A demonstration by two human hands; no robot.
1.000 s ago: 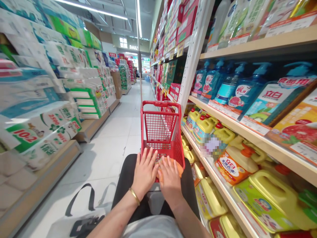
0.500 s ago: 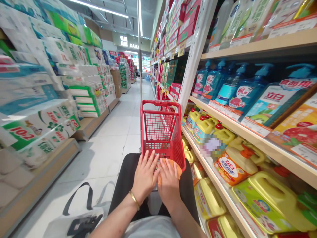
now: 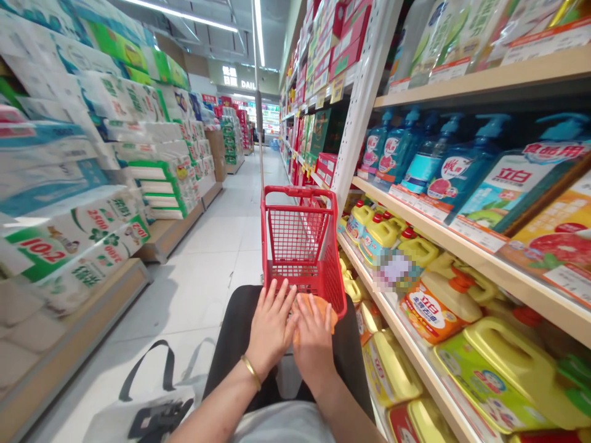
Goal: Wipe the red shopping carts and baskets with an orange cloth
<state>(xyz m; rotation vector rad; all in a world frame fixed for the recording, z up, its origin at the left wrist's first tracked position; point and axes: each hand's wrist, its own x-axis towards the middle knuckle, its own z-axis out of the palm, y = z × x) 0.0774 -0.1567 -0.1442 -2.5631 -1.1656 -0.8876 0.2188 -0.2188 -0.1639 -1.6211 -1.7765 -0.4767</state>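
My left hand [image 3: 271, 329] lies palm down over my knees, fingers spread, a gold bangle at its wrist. Close beside it, my right hand [image 3: 314, 338] rests flat with its fingers apart on an orange cloth [image 3: 329, 312]. The tips of my left fingers reach toward the near edge of a red shopping basket cart [image 3: 338, 264], which stands just beyond my knees. What lies under my left palm is hidden. Both hands rest near my black-clad legs [image 3: 240, 314].
Shelves [image 3: 462, 215] with blue pump bottles and yellow jugs [image 3: 401, 369] run close along the right. Stacks of paper packs [image 3: 87, 227] line the left on a low platform. A light bag [image 3: 143, 409] with a dark strap sits on the floor at lower left.
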